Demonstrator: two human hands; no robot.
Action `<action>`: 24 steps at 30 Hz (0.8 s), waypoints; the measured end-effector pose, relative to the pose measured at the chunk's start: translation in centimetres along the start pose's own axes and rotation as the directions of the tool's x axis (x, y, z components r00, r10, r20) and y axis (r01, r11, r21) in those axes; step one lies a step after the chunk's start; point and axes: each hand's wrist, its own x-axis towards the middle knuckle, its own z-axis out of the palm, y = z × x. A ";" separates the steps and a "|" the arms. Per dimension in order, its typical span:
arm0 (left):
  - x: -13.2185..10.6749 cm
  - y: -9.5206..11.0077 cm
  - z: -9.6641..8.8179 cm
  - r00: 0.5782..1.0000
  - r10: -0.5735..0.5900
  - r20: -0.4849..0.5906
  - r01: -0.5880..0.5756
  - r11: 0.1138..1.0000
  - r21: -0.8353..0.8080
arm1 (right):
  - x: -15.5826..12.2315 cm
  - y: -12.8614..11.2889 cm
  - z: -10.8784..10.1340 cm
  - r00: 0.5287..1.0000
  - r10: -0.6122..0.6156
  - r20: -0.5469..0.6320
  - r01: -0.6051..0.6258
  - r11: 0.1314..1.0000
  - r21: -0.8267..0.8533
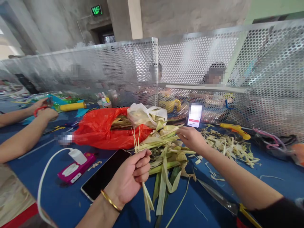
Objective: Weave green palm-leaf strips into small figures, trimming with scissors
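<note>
Along the left side of the blue tabletop, another person's hand holds red-handled scissors. Nearer lies a magenta power strip bearing a white plug-in charger, then a crumpled red plastic bag and a flat black-screened tablet. The left hand, a gold-coloured bangle at its wrist, is curled around narrow, pale, dried leaf strips that stick out above and below the fist. Just right, broad greenish-tan dried leaves lie heaped. The right hand is at the heap's upper edge, fingers bent; whether they pinch a leaf, I cannot tell. Behind it stands a lit smartphone. Farther right lie a long steel blade, shredded pale scraps and a yellow pistol-shaped tool.
</note>
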 end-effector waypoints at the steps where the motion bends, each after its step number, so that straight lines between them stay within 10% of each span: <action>1: 0.1 0.0 0.0 1.000 0.002 0.002 -0.002 1.000 0.003 | 1.0 0.0 0.5 1.000 0.019 -0.004 -0.019 0.999 -0.029; 10: 0.6 0.1 -0.2 0.999 0.005 -0.042 -0.004 1.000 0.014 | 4.1 0.9 2.1 0.997 -0.033 0.076 0.048 0.975 -0.219; 20: 0.7 -0.2 -0.5 0.999 0.013 0.035 -0.014 1.000 0.017 | -5.8 3.3 -4.4 0.981 0.180 -0.078 -0.194 0.946 -0.260; 24: 0.2 -0.9 0.1 0.996 0.074 0.055 -0.077 0.994 0.074 | -10.1 2.1 -5.6 0.890 0.382 -0.248 -0.346 0.921 0.178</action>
